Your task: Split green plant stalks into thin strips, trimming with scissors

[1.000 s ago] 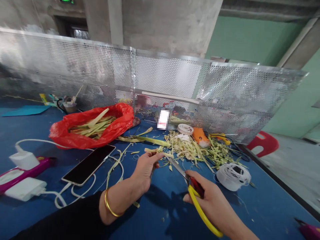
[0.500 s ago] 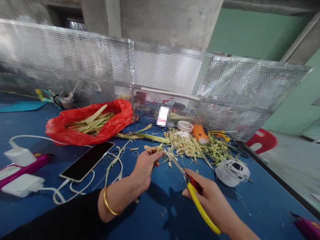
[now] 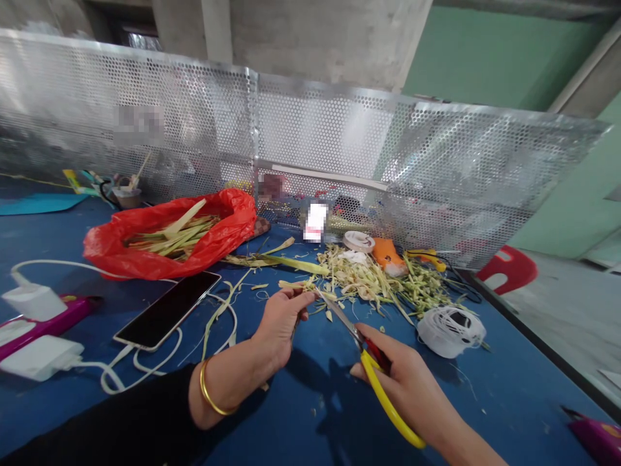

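Note:
My left hand [image 3: 286, 320], with a gold bangle on the wrist, pinches a small pale plant piece [image 3: 309, 285] between thumb and fingers; much of it is hidden. In my right hand [image 3: 405, 372] is a pair of scissors [image 3: 388, 402] with yellow and red handles. The blade tips point up and left, close to my left fingertips. Just beyond the hands lies a loose pile of pale green plant strips and cut bits [image 3: 359, 278]. A long flat plant strip [image 3: 295, 264] stretches left from the pile.
At left, a red plastic bag [image 3: 111, 252] holds plant strips, with a phone [image 3: 169, 310] and white cables before it. A roll of white twine [image 3: 451, 331], an orange packet [image 3: 388, 255] and a tape roll [image 3: 358, 241] sit rightward. Perforated metal panels [image 3: 194, 129] stand behind.
The view has shifted slightly. Both hands and the scissors keep nearly the same positions, with the blade tips still near the left fingertips.

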`<move>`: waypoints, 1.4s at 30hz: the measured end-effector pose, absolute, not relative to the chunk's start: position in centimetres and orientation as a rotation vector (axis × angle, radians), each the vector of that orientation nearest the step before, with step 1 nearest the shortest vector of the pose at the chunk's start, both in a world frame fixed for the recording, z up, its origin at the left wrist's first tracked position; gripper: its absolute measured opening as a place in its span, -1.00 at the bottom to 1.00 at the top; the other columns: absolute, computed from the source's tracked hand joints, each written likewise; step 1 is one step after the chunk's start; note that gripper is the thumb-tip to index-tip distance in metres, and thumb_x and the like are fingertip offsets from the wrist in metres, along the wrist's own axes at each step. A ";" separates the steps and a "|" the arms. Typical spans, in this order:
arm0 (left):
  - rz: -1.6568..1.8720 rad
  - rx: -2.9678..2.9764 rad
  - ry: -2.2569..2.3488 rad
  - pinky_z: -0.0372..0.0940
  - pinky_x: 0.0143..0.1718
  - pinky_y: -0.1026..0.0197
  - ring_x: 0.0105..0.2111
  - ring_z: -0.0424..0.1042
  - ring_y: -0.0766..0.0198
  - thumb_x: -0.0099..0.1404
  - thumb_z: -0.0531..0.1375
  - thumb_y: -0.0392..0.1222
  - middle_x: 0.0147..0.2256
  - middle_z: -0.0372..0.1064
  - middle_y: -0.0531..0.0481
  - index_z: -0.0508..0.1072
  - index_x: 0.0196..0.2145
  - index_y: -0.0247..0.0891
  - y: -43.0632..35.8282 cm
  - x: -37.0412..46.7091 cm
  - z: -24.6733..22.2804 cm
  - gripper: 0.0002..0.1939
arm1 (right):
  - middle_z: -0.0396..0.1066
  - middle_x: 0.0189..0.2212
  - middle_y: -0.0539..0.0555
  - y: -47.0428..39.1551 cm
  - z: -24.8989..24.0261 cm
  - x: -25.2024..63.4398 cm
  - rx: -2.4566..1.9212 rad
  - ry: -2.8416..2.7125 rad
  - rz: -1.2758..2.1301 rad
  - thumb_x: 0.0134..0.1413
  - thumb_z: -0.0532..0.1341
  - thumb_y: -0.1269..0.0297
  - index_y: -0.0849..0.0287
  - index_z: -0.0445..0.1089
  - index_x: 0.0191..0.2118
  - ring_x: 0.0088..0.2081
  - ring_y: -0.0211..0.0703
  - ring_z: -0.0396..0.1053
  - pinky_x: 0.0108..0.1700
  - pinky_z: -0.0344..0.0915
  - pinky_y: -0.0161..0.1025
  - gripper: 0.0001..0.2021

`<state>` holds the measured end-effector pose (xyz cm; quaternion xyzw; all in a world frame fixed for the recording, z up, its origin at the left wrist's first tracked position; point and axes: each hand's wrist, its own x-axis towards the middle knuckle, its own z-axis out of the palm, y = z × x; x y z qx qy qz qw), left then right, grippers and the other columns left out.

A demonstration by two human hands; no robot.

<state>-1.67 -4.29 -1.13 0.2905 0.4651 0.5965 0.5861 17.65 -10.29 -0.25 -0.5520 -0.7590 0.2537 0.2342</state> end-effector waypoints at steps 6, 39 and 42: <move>1.360 0.644 1.098 -0.01 -0.64 0.39 -0.70 0.13 0.51 -0.13 0.37 -0.25 -0.70 0.21 0.18 0.43 -0.52 -0.33 -4.4 -1.7 -0.9 -0.79 | 0.34 -0.48 -0.05 -10.4 -0.2 17.5 -1.514 -2.078 0.704 0.04 0.19 0.16 0.11 0.38 -0.25 -0.42 -0.20 0.25 -0.34 0.20 -0.34 -0.82; 1.282 0.591 1.077 0.11 -0.58 0.38 -0.64 0.20 0.49 -0.17 0.42 -0.27 -0.57 0.34 0.12 0.47 -0.47 -0.31 -4.2 -1.9 -0.5 -0.73 | 0.46 -0.39 0.01 -9.9 -1.1 18.1 -1.535 -1.938 0.733 0.03 0.19 0.11 0.16 0.38 -0.01 -0.38 -0.15 0.37 -0.35 0.31 -0.35 -0.60; 1.198 0.680 1.081 0.15 -0.53 0.36 -0.60 0.27 0.46 -0.14 0.42 -0.18 -0.51 0.41 0.06 0.50 -0.46 -0.30 -4.2 -1.9 -0.7 -0.73 | 0.44 -0.39 0.03 -9.3 -0.9 19.3 -1.540 -1.898 0.697 0.03 0.19 0.08 0.19 0.33 0.06 -0.37 -0.14 0.36 -0.33 0.32 -0.31 -0.52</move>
